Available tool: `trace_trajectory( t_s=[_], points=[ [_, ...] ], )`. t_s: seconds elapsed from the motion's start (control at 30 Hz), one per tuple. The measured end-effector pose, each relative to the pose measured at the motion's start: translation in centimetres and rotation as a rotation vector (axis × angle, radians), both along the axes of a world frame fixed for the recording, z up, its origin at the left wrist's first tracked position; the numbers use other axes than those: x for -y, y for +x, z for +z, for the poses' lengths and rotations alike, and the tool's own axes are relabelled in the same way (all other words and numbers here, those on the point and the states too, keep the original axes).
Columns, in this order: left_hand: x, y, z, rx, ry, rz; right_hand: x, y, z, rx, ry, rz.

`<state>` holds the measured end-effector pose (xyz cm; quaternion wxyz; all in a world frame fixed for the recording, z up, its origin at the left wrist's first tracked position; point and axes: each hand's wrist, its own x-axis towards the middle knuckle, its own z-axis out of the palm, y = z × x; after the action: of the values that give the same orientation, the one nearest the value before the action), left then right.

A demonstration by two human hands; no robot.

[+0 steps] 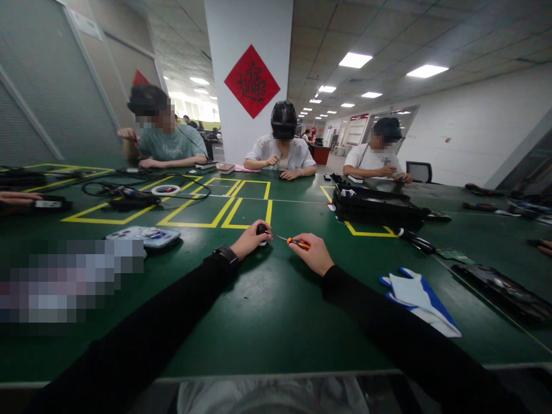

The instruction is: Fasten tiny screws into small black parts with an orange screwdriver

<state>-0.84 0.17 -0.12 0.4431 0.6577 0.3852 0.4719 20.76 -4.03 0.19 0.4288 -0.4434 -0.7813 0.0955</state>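
Note:
My left hand is closed around a small black object just beyond the middle of the green table. Something small and whitish shows under its fingers. To the right, my right hand grips an orange and black screwdriver. The thin shaft points left, with its tip close to the black object; whether the two touch cannot be made out. A dark watch is on my left wrist.
A blue and white glove lies right, a black open case behind it. Phone-like items and cables are left. Yellow tape marks the table. Three people sit opposite; another hand shows at far left.

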Motion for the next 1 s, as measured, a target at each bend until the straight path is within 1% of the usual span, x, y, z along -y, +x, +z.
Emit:
trace_trajectory(
  t_s=[0.2, 0.33, 0.53, 0.6, 0.7, 0.83, 1.0],
  points=[
    [0.03, -0.01, 0.05, 0.019, -0.015, 0.004, 0.01, 0.09, -0.01, -0.03, -0.019, 0.015],
    [0.14, 0.08, 0.1, -0.015, -0.01, 0.001, -0.08, 0.21, -0.14, -0.029, -0.021, 0.025],
    [0.28, 0.17, 0.04, -0.126, 0.089, 0.003, 0.09, 0.15, -0.07, 0.083, -0.048, -0.042],
    [0.26, 0.14, 0.02, -0.146, 0.107, 0.009, 0.25, 0.05, 0.16, 0.118, -0.049, -0.032],
    [0.19, 0.07, 0.03, -0.139, 0.099, 0.022, 0.37, -0.06, 0.43, 0.152, -0.011, -0.006],
    [0.11, 0.01, 0.06, -0.103, 0.065, 0.032, 0.3, -0.11, 0.47, 0.156, 0.044, -0.03],
    [0.17, 0.02, 0.15, -0.057, 0.035, 0.019, 0.29, -0.04, 0.51, 0.159, 0.056, -0.027]
  ],
)
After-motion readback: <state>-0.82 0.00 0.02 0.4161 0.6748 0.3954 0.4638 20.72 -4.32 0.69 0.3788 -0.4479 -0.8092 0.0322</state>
